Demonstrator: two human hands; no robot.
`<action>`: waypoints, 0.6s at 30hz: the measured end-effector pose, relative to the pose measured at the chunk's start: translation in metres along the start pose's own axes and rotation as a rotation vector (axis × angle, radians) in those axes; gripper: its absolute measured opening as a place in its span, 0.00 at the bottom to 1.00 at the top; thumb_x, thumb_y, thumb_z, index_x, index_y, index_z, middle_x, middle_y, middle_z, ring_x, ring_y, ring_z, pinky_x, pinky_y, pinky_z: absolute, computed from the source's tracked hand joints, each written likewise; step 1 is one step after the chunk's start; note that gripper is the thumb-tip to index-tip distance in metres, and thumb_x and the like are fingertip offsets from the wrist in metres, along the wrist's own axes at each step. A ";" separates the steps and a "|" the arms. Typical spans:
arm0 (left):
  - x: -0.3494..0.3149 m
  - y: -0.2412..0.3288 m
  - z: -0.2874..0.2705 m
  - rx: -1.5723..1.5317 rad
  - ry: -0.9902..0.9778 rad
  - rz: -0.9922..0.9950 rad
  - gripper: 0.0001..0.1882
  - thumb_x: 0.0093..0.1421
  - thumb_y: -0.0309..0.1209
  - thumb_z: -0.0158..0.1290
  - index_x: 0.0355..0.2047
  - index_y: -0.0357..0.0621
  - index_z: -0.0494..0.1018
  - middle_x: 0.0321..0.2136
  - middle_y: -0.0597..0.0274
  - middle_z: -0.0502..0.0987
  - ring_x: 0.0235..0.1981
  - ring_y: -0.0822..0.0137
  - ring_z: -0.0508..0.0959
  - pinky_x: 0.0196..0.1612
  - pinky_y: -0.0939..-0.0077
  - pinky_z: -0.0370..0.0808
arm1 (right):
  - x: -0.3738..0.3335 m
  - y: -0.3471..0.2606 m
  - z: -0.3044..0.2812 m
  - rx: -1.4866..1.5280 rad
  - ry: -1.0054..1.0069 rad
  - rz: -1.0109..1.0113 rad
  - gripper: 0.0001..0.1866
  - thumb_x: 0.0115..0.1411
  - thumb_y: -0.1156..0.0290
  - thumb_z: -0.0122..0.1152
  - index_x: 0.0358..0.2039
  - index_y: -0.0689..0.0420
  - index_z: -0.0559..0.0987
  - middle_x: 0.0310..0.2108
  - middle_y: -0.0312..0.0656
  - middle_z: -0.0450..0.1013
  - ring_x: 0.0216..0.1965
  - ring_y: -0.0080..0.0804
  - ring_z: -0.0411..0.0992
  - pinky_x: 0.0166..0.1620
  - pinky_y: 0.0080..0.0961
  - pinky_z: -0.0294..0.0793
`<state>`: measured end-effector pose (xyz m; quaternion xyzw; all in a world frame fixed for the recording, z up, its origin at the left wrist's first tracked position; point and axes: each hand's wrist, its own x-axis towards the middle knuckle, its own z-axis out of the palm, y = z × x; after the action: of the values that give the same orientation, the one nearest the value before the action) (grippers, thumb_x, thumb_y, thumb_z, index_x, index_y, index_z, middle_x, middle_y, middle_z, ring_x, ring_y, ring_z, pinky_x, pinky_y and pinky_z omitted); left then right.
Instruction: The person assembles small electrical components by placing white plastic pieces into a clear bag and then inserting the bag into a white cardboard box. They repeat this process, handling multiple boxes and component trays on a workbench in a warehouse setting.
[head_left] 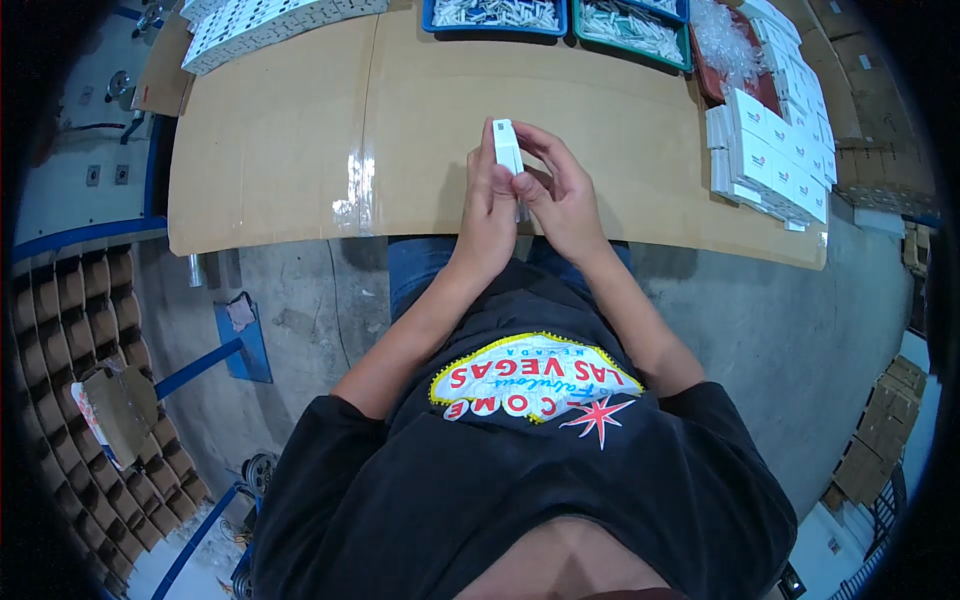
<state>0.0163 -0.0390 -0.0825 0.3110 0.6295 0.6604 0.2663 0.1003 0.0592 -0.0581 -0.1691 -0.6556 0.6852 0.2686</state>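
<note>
Both hands up over the near edge of the cardboard-covered table (270, 150), pretty much touching each other; small white box (506, 147) pinched between them, held upright-ish, long side pointing away from the body. Left hand (489, 205) wrapped along the box's left side, fingers closed on it; right hand (562, 195) closed on the right side, fingers (545, 145) curled over the top end, thumb pressed near the lower end. Lower part of the box hidden behind the palms, so no telling whether a flap is open.

Off to the right on the table, well apart from the hands: a stack of similar white boxes (770, 160) lined up in rows. At the far edge: a blue tray (495, 15) and a green tray (632, 28), both full of small white parts; next to those a reddish tray (735, 60) with clear plastic bits. Far left corner: a white perforated panel (265, 25) lying flat. Down on the floor, left side: a brown cardboard divider grid (85, 330).
</note>
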 end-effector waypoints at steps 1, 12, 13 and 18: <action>0.000 -0.002 -0.003 0.046 -0.038 0.029 0.46 0.72 0.66 0.29 0.75 0.42 0.46 0.57 0.55 0.67 0.59 0.60 0.70 0.64 0.66 0.64 | 0.000 -0.002 0.002 0.011 0.013 0.011 0.32 0.65 0.58 0.68 0.64 0.58 0.70 0.61 0.45 0.70 0.66 0.40 0.67 0.65 0.42 0.68; 0.003 0.013 -0.004 0.310 0.058 0.271 0.45 0.73 0.61 0.31 0.73 0.32 0.49 0.56 0.45 0.65 0.56 0.55 0.69 0.60 0.64 0.66 | -0.004 -0.015 0.017 -0.042 0.144 0.028 0.26 0.69 0.63 0.63 0.63 0.63 0.74 0.61 0.51 0.73 0.58 0.34 0.74 0.60 0.32 0.73; 0.003 0.014 -0.004 0.344 0.092 0.283 0.44 0.74 0.60 0.31 0.73 0.32 0.50 0.56 0.45 0.65 0.56 0.55 0.69 0.60 0.64 0.66 | -0.006 -0.017 0.020 -0.029 0.155 0.027 0.25 0.70 0.64 0.61 0.63 0.64 0.74 0.61 0.51 0.73 0.56 0.32 0.74 0.59 0.30 0.74; 0.001 0.011 0.000 0.228 0.128 0.300 0.45 0.74 0.58 0.34 0.73 0.28 0.47 0.57 0.37 0.61 0.58 0.47 0.67 0.62 0.60 0.64 | -0.011 -0.023 0.031 -0.030 0.147 0.046 0.24 0.73 0.64 0.56 0.63 0.65 0.73 0.53 0.48 0.79 0.51 0.23 0.74 0.53 0.22 0.75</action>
<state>0.0164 -0.0387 -0.0719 0.3870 0.6624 0.6355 0.0873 0.0941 0.0276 -0.0336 -0.2379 -0.6404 0.6669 0.2976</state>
